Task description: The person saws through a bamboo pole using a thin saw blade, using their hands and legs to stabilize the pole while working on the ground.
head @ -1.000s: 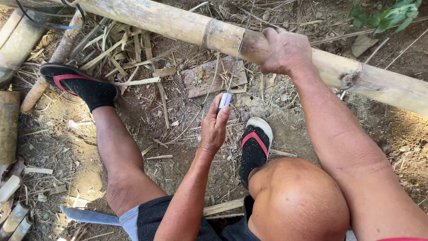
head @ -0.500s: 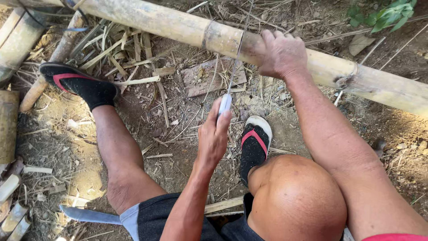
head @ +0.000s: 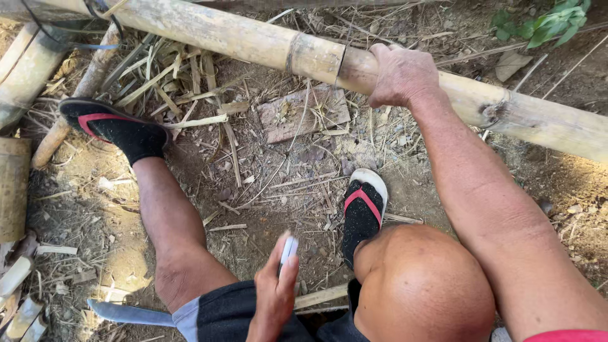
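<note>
My right hand (head: 400,75) grips a long thick bamboo pole (head: 240,38) that lies slanted across the ground in front of me. My left hand (head: 275,294) is low, close to my body between my knees, and holds a small white-grey object (head: 289,248) pinched between fingers and thumb; what the object is I cannot tell. Both legs are spread, with a black and red sandal on the left foot (head: 111,126) and another on the right foot (head: 364,209).
A flat scrap of board (head: 304,114) lies on the dirt below the pole among bamboo strips and shavings. More bamboo sections (head: 16,183) lie at the left edge. A large knife blade (head: 123,313) rests on the ground under my left thigh. Green leaves (head: 544,25) grow at the top right.
My left hand has drawn back from near the pole toward my body, still holding the small white-grey object. The right hand keeps its grip on the pole.
</note>
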